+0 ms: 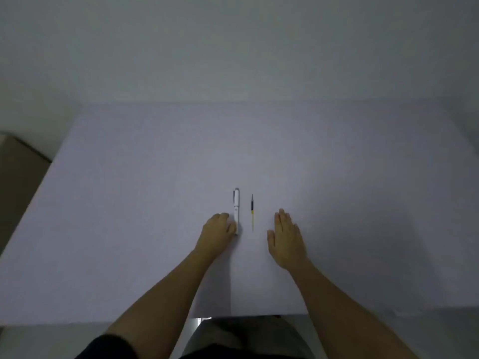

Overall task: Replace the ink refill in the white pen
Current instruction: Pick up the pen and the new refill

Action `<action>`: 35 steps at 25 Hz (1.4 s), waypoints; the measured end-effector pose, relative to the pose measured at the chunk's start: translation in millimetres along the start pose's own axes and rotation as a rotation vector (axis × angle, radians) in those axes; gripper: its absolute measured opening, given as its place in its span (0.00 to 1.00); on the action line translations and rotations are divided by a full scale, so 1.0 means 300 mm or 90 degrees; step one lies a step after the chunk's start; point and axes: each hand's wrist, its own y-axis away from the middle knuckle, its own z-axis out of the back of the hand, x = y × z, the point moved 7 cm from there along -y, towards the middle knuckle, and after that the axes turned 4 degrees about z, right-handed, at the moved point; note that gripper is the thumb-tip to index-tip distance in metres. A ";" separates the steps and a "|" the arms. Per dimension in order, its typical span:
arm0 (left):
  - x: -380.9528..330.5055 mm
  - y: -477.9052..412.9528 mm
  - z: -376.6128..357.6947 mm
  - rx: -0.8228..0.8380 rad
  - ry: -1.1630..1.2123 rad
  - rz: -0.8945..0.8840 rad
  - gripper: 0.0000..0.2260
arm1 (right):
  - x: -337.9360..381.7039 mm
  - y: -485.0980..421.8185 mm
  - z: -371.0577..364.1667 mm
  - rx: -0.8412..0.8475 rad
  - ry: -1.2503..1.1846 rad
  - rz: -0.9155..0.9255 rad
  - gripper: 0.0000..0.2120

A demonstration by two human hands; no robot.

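The white pen [236,209] lies flat on the table, lengthwise away from me, with its dark clip at the far end. To its right, parallel and apart from it, lies a thin ink refill [252,212] with a dark far tip and a yellowish tube. My left hand [217,233] rests just left of the pen with its fingers loosely curled. Its thumb touches the pen's near end without closing around it. My right hand [286,239] lies flat, palm down, right of the refill and not touching it.
The pale lilac table [129,203] stretches wide on all sides, its near edge just above my lap. A brown box-like object [18,172] stands beyond the table's left edge. A plain wall rises behind the far edge.
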 end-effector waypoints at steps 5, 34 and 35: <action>-0.016 -0.103 -0.035 -0.051 0.031 0.071 0.14 | -0.026 -0.036 -0.048 -0.068 -0.008 -0.014 0.27; -0.065 -0.040 -0.009 -0.069 0.129 -0.076 0.08 | 0.189 -0.237 0.174 -0.133 -0.573 -0.073 0.17; -0.063 -0.043 -0.009 -0.074 0.149 -0.069 0.08 | 0.201 -0.241 0.182 -0.141 -0.583 -0.076 0.17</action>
